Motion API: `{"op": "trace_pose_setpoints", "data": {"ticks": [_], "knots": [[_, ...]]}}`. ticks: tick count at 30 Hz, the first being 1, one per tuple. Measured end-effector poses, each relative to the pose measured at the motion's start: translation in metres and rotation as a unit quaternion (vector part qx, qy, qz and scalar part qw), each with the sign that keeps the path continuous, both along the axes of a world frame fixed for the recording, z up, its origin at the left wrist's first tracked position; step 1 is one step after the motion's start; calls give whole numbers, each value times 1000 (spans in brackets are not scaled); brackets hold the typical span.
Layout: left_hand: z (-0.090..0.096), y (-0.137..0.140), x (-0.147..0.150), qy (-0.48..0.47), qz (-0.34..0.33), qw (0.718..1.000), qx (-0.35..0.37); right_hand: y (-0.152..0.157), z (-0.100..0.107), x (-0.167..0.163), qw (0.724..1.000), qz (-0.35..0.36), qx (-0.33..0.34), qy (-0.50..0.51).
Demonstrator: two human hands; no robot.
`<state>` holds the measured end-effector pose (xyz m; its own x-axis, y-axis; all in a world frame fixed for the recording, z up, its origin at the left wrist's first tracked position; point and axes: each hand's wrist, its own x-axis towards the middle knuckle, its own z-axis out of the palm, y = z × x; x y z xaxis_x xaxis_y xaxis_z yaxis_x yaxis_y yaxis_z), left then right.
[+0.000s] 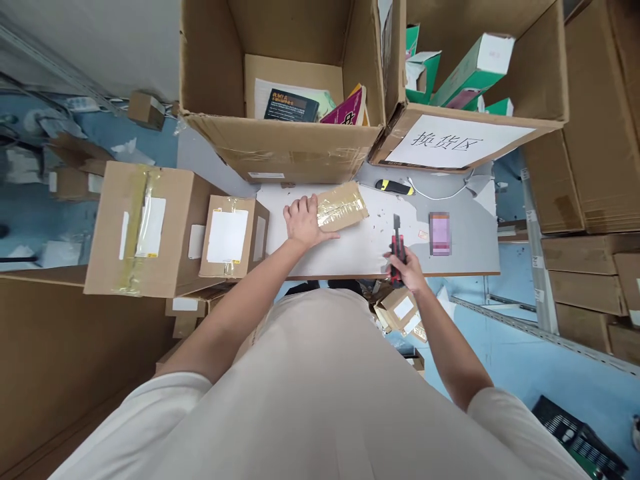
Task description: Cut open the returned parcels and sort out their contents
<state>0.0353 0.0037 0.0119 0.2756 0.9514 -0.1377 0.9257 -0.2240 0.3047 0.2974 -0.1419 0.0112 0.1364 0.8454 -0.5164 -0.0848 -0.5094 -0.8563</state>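
Note:
My left hand (306, 223) rests on the left end of a small cardboard box (343, 205) wrapped with clear tape, thumb along its near side and fingers over the top. In my right hand (411, 269) is a red and black utility knife (398, 249), its blade pointing away from me over the table. The knife and the taped box are apart. A yellow and black utility knife (394, 187) lies beyond, close to the big cartons. To the right of my right hand lies a phone (440, 233) with a pinkish, blurred screen.
Behind the white table (470, 257) stand a large open carton (300, 150) holding books and another open carton (545, 133) holding green-and-white boxes (473, 70). Two taped parcels, a larger box (170, 253) and a smaller box (255, 257), stand at the left. Stacked cartons (583, 287) line the right.

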Motion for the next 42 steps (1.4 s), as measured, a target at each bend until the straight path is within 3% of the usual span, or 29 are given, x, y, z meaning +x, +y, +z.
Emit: {"op": "trace_pose_setpoints", "data": {"ticks": [3, 6, 11, 16, 20, 25, 28, 31, 34, 37, 42], "knots": [[4, -14, -7, -4, 16, 1000, -21, 23, -10, -45, 998, -24, 17, 59], [-2, -33, -26, -70, 6, 996, -49, 47, -15, -75, 996, -19, 12, 83], [-21, -63, -50, -226, 6, 969, -99, 59, -13, -77, 997, 24, 24, 69], [-23, -66, -51, -250, 22, 963, -101, 51, -9, -74, 999, 41, 22, 24], [-15, -36, -47, -185, 9, 981, -62, 25, -13, -71, 999, 24, -14, 29], [-17, 43, -33, -147, -44, 987, -50, -13, -19, -77, 988, -4, -92, 124], [-22, 80, -25, -155, -90, 982, -63, -21, -17, -90, 981, -25, -89, 170], [-23, 88, -25, -157, -86, 981, -73, -18, -17, -97, 981, -52, -58, 179], [-19, 65, -34, -153, -7, 987, -49, -7, -18, -87, 987, -75, -27, 142], [-15, 19, -48, -133, 88, 987, -22, 14, -20, -66, 992, -93, 18, 82], [-13, -55, -68, -100, 153, 978, -99, 57, -21, -43, 997, -49, 60, -25]]}}
